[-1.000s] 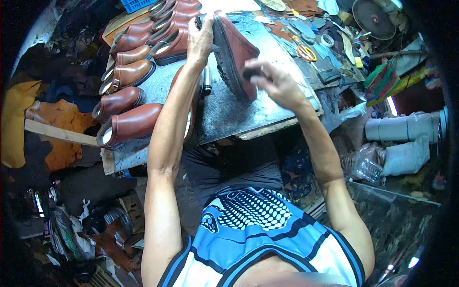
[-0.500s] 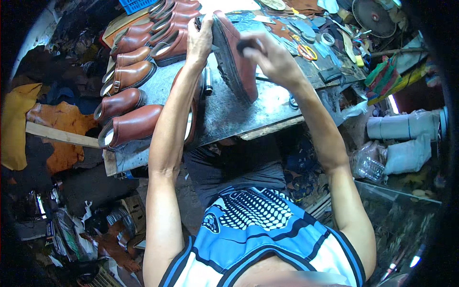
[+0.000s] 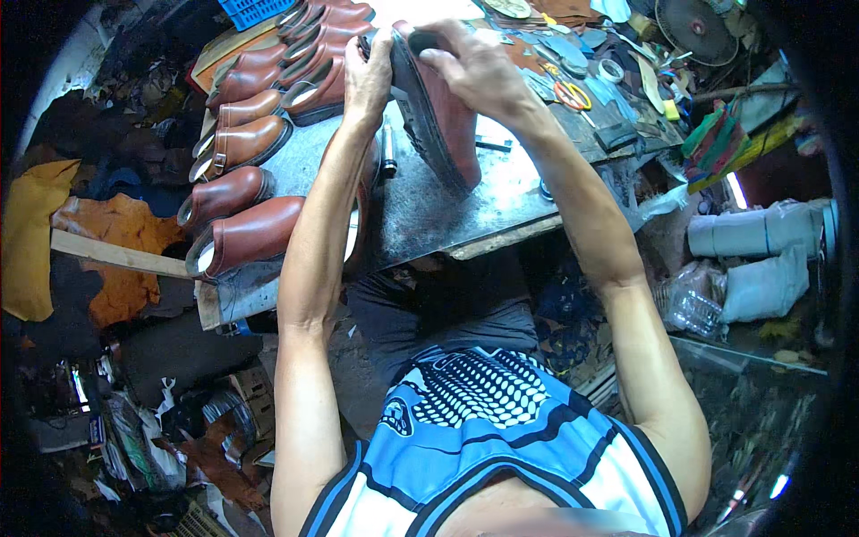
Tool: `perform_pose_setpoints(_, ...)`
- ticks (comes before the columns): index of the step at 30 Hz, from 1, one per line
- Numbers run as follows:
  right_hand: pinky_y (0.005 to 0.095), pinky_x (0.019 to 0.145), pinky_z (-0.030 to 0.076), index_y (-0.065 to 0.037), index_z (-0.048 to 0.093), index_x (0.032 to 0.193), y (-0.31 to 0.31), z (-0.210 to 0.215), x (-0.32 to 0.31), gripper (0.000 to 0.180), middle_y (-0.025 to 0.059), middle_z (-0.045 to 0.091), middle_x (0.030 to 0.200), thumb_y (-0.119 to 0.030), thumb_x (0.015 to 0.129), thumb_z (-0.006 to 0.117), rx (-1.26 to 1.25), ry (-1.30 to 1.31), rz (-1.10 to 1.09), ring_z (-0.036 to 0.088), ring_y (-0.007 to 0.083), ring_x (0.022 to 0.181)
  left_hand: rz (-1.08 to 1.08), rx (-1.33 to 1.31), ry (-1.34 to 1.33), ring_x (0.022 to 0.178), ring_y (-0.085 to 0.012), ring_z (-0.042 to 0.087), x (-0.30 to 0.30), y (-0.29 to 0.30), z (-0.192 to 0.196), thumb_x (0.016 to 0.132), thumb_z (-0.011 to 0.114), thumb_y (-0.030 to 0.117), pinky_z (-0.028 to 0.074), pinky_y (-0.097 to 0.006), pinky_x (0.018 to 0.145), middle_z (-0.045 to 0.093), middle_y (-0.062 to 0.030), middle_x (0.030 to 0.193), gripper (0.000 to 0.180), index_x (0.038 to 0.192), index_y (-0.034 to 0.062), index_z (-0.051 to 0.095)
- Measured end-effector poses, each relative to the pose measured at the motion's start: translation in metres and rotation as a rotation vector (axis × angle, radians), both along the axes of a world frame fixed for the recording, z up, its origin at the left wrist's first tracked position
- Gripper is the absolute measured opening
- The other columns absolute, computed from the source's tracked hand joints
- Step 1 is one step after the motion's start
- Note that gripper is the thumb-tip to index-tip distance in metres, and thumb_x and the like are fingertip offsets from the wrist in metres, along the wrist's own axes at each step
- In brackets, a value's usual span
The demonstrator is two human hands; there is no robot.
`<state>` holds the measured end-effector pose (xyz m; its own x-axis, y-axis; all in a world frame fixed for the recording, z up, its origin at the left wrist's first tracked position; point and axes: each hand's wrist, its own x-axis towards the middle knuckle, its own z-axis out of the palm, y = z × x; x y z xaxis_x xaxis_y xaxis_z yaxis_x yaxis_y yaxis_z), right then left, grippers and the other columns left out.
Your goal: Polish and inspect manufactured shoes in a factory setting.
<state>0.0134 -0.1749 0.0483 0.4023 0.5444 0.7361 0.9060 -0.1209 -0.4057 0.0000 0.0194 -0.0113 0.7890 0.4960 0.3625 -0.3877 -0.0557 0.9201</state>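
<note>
The brown boot (image 3: pixel 440 116) stands on edge on my grey worktop (image 3: pixel 420 210), its dark sole turned toward my left and its toe end up at the far side; I hold it with both hands. My left hand (image 3: pixel 369 76) is closed around the far end of the sole, fingers curled over its rim; my right hand (image 3: pixel 474 67) is closed on a small dark tool (image 3: pixel 422 41) that I press against the top of the boot, though I cannot tell what kind of tool it is. Both my forearms reach up and away from my body, the left nearly straight, the right bent in from the right side.

Just left of my left arm a row of brown boots (image 3: pixel 246 170) lies along the worktop's left edge, openings toward me, close together and reaching to the far corner; a blue plastic crate (image 3: pixel 253 11) sits beyond them, and I cannot see what it holds. A small dark cylinder (image 3: pixel 388 152) stands on the worktop between my left arm and the boot. To the right of my right hand the worktop is crowded with leather scraps, orange-handled scissors (image 3: pixel 567 95) and a roll of tape (image 3: pixel 611 70); bare grey surface shows only near the front edge, below the boot. Off the left edge, orange leather pieces (image 3: pixel 121 237) and a wooden slat (image 3: pixel 112 255) lie lower down; white rolls (image 3: pixel 752 237) are stacked at the right.
</note>
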Motion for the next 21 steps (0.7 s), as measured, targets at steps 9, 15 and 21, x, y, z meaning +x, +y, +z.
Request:
perform_pose_setpoints(9, 0.0366, 0.081, 0.055, -0.006, 0.059, 0.124, -0.043, -0.026, -0.025, 0.03, 0.0144, 0.069, 0.095, -0.014, 0.095, 0.062, -0.095, 0.273, 0.216, 0.07, 0.0226, 0.087, 0.033, -0.033, 0.003, 0.086, -0.0135, 0.059, -0.021, 0.004, 0.006, 0.096, 0.064, 0.047, 0.052, -0.028, 0.075, 0.061, -0.0077, 0.102, 0.06, 0.123, -0.0051, 0.05)
perform_pose_setpoints(15, 0.0409, 0.08, 0.056, -0.005, 0.059, 0.122, 0.018, -0.019, 0.0, 0.032, 0.0192, 0.07, 0.096, -0.02, 0.095, 0.063, 0.001, 0.133, -0.095, 0.072, 0.028, 0.082, 0.031, -0.064, 0.028, 0.089, -0.0128, 0.06, -0.016, -0.004, 0.005, 0.097, 0.064, 0.046, 0.052, -0.028, 0.075, 0.061, -0.0084, 0.102, 0.059, 0.122, -0.0051, 0.049)
perform_pose_setpoints(21, 0.0281, 0.069, 0.052, -0.003, 0.052, 0.128, -0.055, -0.056, -0.058, 0.033, 0.0093, 0.066, 0.095, -0.009, 0.098, 0.064, -0.199, 0.692, 0.115, 0.063, 0.013, 0.08, 0.019, -0.076, -0.02, 0.089, -0.0143, 0.06, -0.019, 0.001, 0.001, 0.097, 0.064, 0.045, 0.052, -0.029, 0.076, 0.062, -0.0092, 0.104, 0.059, 0.125, -0.0048, 0.05)
